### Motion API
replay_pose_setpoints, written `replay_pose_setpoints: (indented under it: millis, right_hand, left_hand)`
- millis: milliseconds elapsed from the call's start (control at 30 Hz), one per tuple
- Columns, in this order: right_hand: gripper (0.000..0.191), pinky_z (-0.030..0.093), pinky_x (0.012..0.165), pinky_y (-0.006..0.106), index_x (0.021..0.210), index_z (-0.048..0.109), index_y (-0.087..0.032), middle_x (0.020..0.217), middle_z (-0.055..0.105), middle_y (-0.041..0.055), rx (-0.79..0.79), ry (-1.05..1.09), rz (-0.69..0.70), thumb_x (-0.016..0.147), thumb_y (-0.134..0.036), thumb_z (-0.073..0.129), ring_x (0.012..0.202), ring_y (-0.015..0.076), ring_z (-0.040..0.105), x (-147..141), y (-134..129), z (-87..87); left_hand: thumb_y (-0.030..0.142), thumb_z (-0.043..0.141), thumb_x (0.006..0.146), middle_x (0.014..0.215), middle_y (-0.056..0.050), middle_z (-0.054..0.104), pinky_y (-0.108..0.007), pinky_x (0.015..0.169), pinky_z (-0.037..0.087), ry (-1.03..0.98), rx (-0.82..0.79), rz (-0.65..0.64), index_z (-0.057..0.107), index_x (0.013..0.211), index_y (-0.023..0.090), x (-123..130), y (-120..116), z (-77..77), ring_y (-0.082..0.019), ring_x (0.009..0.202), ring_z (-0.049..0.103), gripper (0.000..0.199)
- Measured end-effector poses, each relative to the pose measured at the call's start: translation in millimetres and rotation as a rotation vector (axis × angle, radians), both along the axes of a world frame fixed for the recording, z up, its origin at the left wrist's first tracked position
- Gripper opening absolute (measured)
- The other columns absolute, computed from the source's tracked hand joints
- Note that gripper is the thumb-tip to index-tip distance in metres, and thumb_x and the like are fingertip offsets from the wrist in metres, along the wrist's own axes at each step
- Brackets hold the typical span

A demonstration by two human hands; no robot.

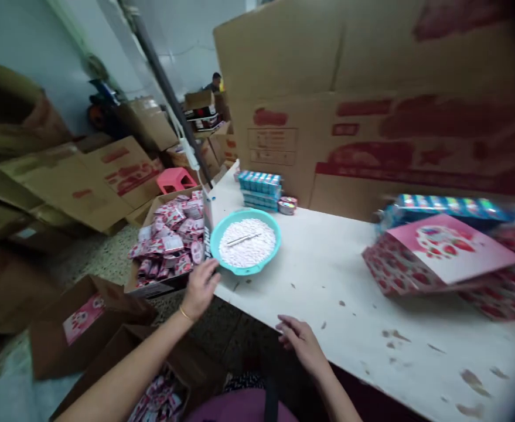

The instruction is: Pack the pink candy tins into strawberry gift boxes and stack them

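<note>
A turquoise bowl (213,243) full of small white pieces stands at the left end of the white table (319,264). Silver tweezers (244,239) lie on top of the pieces. Close to the bowl's lower left rim is my left hand (201,287), its fingers bent and somewhat apart, holding nothing. My right hand (300,341) hovers by the table's front edge, fingers spread and nothing in them. Behind the bowl are stacked blue packs (261,189) and a small round pink tin (287,205).
A carton of pink packets (169,240) adjoins the table's left end. Pink strawberry boxes (442,252) and more blue packs (450,208) sit at the right. Large cardboard (371,105) rises behind. Open cartons (90,322) and a pink stool (176,179) are left; a person (215,82) is far back.
</note>
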State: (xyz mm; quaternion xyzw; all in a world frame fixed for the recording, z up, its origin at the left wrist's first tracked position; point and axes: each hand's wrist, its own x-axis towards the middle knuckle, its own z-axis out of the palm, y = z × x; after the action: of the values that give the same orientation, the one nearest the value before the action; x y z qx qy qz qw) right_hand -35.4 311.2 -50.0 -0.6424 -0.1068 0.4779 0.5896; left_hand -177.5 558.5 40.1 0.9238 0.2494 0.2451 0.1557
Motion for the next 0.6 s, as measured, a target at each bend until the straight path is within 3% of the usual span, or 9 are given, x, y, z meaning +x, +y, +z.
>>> replay_pose_setpoints:
  millis: [67, 133, 233, 300, 367, 467, 600]
  right_hand:
    - [0.044, 0.045, 0.05, 0.025, 0.1, 0.059, -0.018, 0.079, 0.062, 0.0026, -0.065, -0.073, -0.138, 0.064, -0.043, 0.059, 0.062, 0.0145, 0.058, 4.3, 56.0, 10.2]
    - [0.038, 0.044, 0.047, 0.024, 0.088, 0.06, -0.015, 0.069, 0.061, 0.0019, -0.142, -0.08, -0.19, 0.063, -0.044, 0.059, 0.056, 0.0138, 0.057, 3.3, 103.6, 12.6]
    - [0.033, 0.042, 0.042, 0.023, 0.07, 0.058, -0.013, 0.057, 0.058, 0.0009, -0.155, 0.022, 0.069, 0.066, -0.046, 0.056, 0.046, 0.0122, 0.054, -17.8, 159.9, 10.1]
    - [0.037, 0.043, 0.045, 0.024, 0.08, 0.06, -0.013, 0.063, 0.06, 0.0019, -0.106, 0.068, 0.21, 0.066, -0.048, 0.057, 0.049, 0.0133, 0.056, -42.2, 191.0, 8.3]
    - [0.046, 0.046, 0.054, 0.029, 0.097, 0.059, -0.015, 0.078, 0.064, 0.0043, -0.066, 0.0, 0.21, 0.065, -0.048, 0.059, 0.061, 0.0161, 0.059, -65.4, 220.7, 8.3]
    - [0.048, 0.045, 0.075, 0.034, 0.105, 0.058, -0.016, 0.095, 0.064, 0.0074, -0.026, -0.316, 0.173, 0.07, -0.048, 0.054, 0.082, 0.0205, 0.059, -79.9, 266.9, 13.5]
    - [0.047, 0.038, 0.089, 0.033, 0.12, 0.048, -0.012, 0.114, 0.056, 0.0131, -0.076, -0.775, 0.225, 0.082, -0.038, 0.039, 0.104, 0.0226, 0.052, -58.6, 335.2, 26.1]
  left_hand:
    - [0.036, 0.038, 0.086, 0.114, -0.011, 0.054, -0.041, 0.096, 0.035, -0.046, 0.024, 0.245, 0.052, 0.114, 0.017, -33.4, 63.3, 9.9, -0.022, 0.11, 0.047, 0.036]
    - [0.04, 0.037, 0.085, 0.113, -0.011, 0.054, -0.039, 0.096, 0.035, -0.05, 0.034, 0.391, 0.052, 0.113, 0.016, -63.9, 112.3, 11.0, -0.023, 0.109, 0.047, 0.04]
    - [0.044, 0.039, 0.082, 0.121, -0.013, 0.049, -0.041, 0.099, 0.032, 0.02, 0.033, 0.573, 0.048, 0.119, 0.014, -101.3, 169.2, 1.9, -0.026, 0.115, 0.042, 0.048]
    - [0.043, 0.041, 0.081, 0.129, -0.017, 0.041, -0.044, 0.099, 0.029, 0.129, -0.046, 0.767, 0.041, 0.125, 0.011, -121.6, 204.6, -7.6, -0.03, 0.12, 0.037, 0.055]
    - [0.038, 0.043, 0.079, 0.133, -0.022, 0.035, -0.045, 0.098, 0.03, 0.229, -0.199, 0.944, 0.034, 0.129, 0.005, -139.8, 240.3, -17.4, -0.033, 0.122, 0.034, 0.06]
    - [0.032, 0.04, 0.079, 0.122, -0.023, 0.049, -0.04, 0.089, 0.038, 0.287, -0.391, 1.015, 0.044, 0.12, 0.002, -161.8, 291.1, -29.5, -0.032, 0.113, 0.045, 0.052]
    - [0.035, 0.039, 0.078, 0.098, -0.015, 0.064, -0.036, 0.078, 0.043, 0.264, -0.453, 0.989, 0.06, 0.099, 0.009, -170.2, 350.1, -38.0, -0.029, 0.096, 0.056, 0.039]
